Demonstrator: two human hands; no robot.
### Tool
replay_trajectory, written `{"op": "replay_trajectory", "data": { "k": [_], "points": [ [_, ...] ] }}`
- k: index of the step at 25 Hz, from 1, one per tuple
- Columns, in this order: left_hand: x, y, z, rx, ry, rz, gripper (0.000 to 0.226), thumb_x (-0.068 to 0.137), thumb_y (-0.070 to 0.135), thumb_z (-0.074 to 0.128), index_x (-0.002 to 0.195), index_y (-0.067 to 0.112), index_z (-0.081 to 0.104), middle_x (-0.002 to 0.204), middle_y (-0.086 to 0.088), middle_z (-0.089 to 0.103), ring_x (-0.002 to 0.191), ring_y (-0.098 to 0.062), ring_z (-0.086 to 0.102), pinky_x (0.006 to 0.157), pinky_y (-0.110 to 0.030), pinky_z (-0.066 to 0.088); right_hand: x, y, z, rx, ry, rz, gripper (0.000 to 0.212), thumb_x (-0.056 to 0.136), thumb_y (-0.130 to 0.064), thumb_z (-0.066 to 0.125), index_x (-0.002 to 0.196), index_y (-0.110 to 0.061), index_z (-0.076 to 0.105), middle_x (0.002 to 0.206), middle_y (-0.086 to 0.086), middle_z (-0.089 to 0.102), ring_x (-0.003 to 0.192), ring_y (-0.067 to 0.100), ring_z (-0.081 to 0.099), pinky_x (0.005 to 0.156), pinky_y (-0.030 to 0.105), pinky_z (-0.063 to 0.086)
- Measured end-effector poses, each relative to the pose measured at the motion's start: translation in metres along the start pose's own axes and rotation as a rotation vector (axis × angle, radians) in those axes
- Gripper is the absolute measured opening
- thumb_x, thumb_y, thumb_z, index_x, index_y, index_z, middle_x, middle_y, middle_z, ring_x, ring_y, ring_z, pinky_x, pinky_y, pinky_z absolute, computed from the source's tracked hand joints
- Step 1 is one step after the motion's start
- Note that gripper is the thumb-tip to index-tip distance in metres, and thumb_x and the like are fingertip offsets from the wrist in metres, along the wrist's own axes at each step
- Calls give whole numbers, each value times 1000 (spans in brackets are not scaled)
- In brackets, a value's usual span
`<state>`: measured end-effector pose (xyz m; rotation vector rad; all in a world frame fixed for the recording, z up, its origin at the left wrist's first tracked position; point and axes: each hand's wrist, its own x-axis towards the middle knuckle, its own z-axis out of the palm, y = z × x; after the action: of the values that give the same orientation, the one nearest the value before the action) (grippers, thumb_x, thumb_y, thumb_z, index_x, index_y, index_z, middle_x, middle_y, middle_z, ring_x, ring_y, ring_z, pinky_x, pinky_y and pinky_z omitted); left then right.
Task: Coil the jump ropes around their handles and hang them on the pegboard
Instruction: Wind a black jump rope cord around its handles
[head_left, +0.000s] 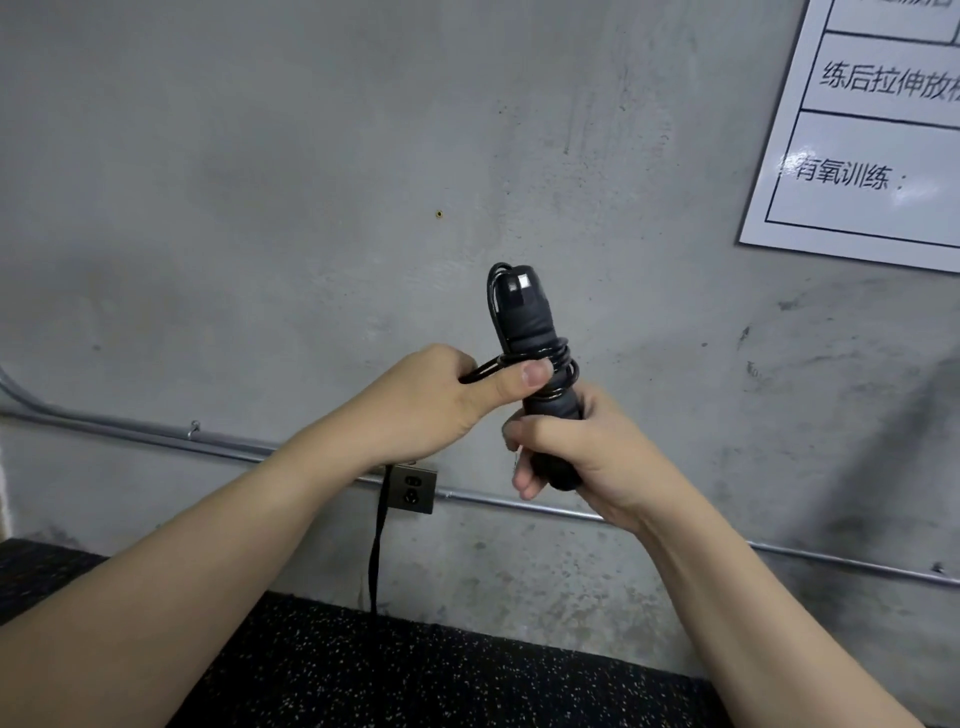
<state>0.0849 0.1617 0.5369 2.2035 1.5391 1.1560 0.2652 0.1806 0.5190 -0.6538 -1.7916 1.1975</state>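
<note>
- Jump rope, thin black cord (558, 358): looped round the handles at mid-frame, before a grey concrete wall (260, 208).
- Left hand (441, 400): fingers curled, thumb pinching a cord loop.
- Black foam handles (527, 322): bundled upright, tilted slightly left.
- Right hand (582, 457): wrapped tightly round the handles' lower end.

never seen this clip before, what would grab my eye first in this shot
Dead centre, the black jump rope handles stand upright against the grey concrete wall, with thin black rope looped around their middle. The right hand grips the lower end while the left hand pinches the rope just left of the handles. A white sheet with Chinese print sits in the upper right corner.
</note>
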Motion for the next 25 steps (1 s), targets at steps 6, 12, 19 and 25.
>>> {"op": "replay_trajectory", "data": {
  "k": [6, 12, 19, 25],
  "points": [
    [-1, 10, 11, -24, 24, 148, 62, 97, 67, 48, 96, 8, 68, 73, 2, 60, 66, -15, 55, 71, -44, 49, 3, -2, -12, -277, 247, -51, 14, 82, 7, 65, 89, -2, 57, 58, 2, 52, 46, 20, 54, 46, 28, 45],
    [-5, -2, 20, -72, 110, 87, 55, 94, 74, 42, 89, 25, 67, 76, 3, 70, 74, -11, 66, 76, -36, 54, 3, 7, 14, -327, 295, -22, 18, 80, -2, 74, 91, -3, 59, 64, 7, 60, 48, 21, 58, 47, 32, 51],
    [-14, 0, 9, -491, -216, 299, 28, 104, 37, 50, 103, 13, 64, 72, 4, 66, 66, -11, 61, 75, -28, 51, -7, 1, -7, 313, -299, 193, 28, 71, -22, 88, 91, -9, 74, 79, 17, 66, 62, 25, 64, 60, 35, 57],
    [-3, -25, -9, 5, -85, 58, 109, 55, 110, 28, 72, 6, 55, 58, 9, 45, 57, -10, 42, 60, -32, 42, -2, -7, 10, -79, -48, -39, 18, 89, 4, 69, 79, -5, 57, 60, 11, 51, 49, 20, 49, 48, 29, 42]
  ]
}}
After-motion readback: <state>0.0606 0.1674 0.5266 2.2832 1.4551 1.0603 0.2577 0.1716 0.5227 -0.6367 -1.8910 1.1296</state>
